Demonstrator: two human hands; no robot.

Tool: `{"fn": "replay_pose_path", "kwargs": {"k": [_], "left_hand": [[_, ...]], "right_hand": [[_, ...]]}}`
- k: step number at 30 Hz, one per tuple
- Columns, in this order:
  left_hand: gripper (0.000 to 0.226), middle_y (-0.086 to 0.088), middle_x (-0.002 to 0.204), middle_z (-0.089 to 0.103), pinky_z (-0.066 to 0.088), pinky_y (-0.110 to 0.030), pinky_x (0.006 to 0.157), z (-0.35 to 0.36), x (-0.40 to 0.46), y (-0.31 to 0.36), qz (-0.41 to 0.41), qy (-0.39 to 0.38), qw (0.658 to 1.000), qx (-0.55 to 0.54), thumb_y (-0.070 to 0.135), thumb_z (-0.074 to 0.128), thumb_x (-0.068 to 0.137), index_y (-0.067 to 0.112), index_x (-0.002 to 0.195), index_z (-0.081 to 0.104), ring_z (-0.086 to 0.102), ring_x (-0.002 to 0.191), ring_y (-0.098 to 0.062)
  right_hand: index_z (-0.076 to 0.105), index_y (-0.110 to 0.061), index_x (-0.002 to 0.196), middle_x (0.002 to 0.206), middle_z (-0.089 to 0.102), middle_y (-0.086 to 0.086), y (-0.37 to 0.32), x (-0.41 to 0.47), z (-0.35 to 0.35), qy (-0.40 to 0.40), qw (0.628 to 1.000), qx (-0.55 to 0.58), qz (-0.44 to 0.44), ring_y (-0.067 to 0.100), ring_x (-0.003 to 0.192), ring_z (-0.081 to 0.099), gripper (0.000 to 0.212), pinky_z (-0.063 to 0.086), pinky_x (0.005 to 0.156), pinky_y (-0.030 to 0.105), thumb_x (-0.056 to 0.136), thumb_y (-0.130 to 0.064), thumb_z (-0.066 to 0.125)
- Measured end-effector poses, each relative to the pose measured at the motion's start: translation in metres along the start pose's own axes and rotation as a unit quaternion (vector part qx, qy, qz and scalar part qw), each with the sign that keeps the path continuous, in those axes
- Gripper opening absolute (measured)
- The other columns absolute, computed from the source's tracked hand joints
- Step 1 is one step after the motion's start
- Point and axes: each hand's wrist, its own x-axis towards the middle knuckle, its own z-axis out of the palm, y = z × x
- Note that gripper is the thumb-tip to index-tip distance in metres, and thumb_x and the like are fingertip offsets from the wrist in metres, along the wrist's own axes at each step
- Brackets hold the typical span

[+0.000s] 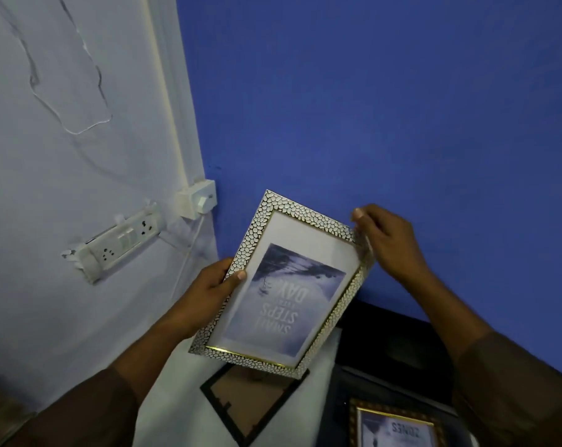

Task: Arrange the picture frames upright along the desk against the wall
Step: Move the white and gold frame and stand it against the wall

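Observation:
I hold a picture frame (281, 282) with a white pebble-patterned border and gold inner edge up in the air in front of the blue wall. Its print reads upside down. My left hand (208, 288) grips the frame's left edge, thumb on the glass. My right hand (386, 240) pinches its upper right corner. Below it a black frame (250, 404) lies face down on a white surface (318, 398). A brown frame with a gold edge (399, 427) lies flat at the bottom right, partly cut off.
The blue wall (386, 108) fills the right side, and a pale wall (63, 172) stands on the left. On the pale wall are a switch-and-socket strip (118, 243) and a white plug box (197, 198) with a hanging cable. A dark object (386, 343) sits by the blue wall's base.

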Motion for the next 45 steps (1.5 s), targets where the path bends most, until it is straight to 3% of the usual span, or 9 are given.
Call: {"fn": "replay_pose_path", "kwargs": {"k": [3,12,17,22,27,32,36,40,45], "left_hand": [[0.026,0.010,0.119,0.075,0.054,-0.031,0.097,0.018,0.000,0.019,0.027,-0.036,0.999,0.012,0.031,0.054,0.103,0.025,0.123,0.069,0.070,0.110,-0.008],[0.027,0.013,0.121,0.072,0.053,-0.023,0.091,0.054,-0.007,0.065,0.093,-0.121,0.988,0.041,0.032,0.054,0.103,0.029,0.128,0.065,0.068,0.107,-0.001],[0.015,0.010,0.114,0.070,0.046,-0.009,0.082,0.054,-0.024,0.057,0.159,0.019,0.985,0.056,0.028,0.060,0.100,0.026,0.114,0.066,0.063,0.105,0.007],[0.009,0.004,0.106,0.072,0.051,-0.015,0.081,0.067,-0.082,0.033,0.161,0.104,0.981,-0.039,0.020,0.060,0.100,0.021,0.102,0.069,0.067,0.099,-0.006],[0.022,-0.001,0.079,0.072,0.052,-0.027,0.072,0.109,-0.120,0.006,0.074,-0.078,0.993,-0.044,0.012,0.058,0.101,0.017,0.081,0.066,0.067,0.074,-0.012],[0.024,-0.003,0.094,0.078,0.060,-0.035,0.086,0.156,-0.135,0.016,-0.008,-0.265,0.962,-0.059,0.025,0.054,0.103,0.011,0.095,0.071,0.074,0.088,-0.018],[0.032,-0.006,0.109,0.079,0.058,-0.034,0.091,0.193,-0.142,0.046,-0.129,-0.299,0.929,-0.177,0.039,0.053,0.102,0.013,0.113,0.068,0.074,0.104,-0.024],[0.030,-0.003,0.120,0.076,0.054,-0.041,0.099,0.225,-0.154,0.085,-0.109,-0.302,0.911,-0.260,0.039,0.052,0.103,0.020,0.123,0.064,0.071,0.113,-0.021],[0.027,-0.006,0.122,0.075,0.056,-0.043,0.097,0.266,-0.169,0.139,-0.057,-0.239,0.899,-0.362,0.026,0.054,0.104,0.016,0.125,0.067,0.070,0.116,-0.026]], "right_hand": [[0.057,-0.024,0.077,0.066,0.061,-0.006,-0.010,-0.016,-0.033,-0.027,0.980,-0.193,-0.052,0.014,0.066,0.059,0.053,0.048,0.062,0.035,0.095,-0.069,0.034],[0.053,-0.013,0.059,0.050,0.043,-0.004,-0.035,-0.071,-0.084,0.026,0.998,-0.056,0.028,0.013,0.048,0.041,0.062,0.032,0.053,0.034,0.092,-0.065,0.050],[0.034,-0.018,0.051,0.046,0.030,-0.004,-0.040,-0.108,-0.087,0.141,0.979,-0.068,0.131,0.013,0.046,0.033,0.067,0.027,0.053,0.032,0.090,-0.070,0.051],[0.033,-0.016,0.055,0.054,0.034,0.004,-0.044,-0.169,-0.094,0.252,0.930,0.022,0.266,0.017,0.052,0.036,0.065,0.028,0.058,0.032,0.090,-0.067,0.053],[0.042,-0.018,0.058,0.060,0.046,0.008,-0.056,-0.210,-0.115,0.381,0.865,0.117,0.305,0.018,0.058,0.045,0.057,0.036,0.059,0.031,0.090,-0.062,0.058],[0.057,-0.008,0.070,0.071,0.056,0.019,-0.074,-0.240,-0.149,0.444,0.829,0.150,0.303,0.023,0.066,0.054,0.057,0.044,0.064,0.035,0.092,-0.060,0.057],[0.060,-0.020,0.064,0.074,0.062,0.010,-0.074,-0.265,-0.176,0.503,0.773,0.212,0.323,0.026,0.072,0.059,0.048,0.051,0.069,0.040,0.087,-0.062,0.062],[0.066,-0.021,0.077,0.090,0.074,0.007,-0.075,-0.284,-0.202,0.526,0.728,0.280,0.340,0.031,0.089,0.072,0.040,0.059,0.085,0.052,0.092,-0.058,0.058],[0.067,-0.025,0.088,0.084,0.075,-0.005,-0.066,-0.313,-0.228,0.513,0.703,0.387,0.304,0.018,0.075,0.073,0.031,0.058,0.064,0.035,0.094,-0.053,0.059]]}}
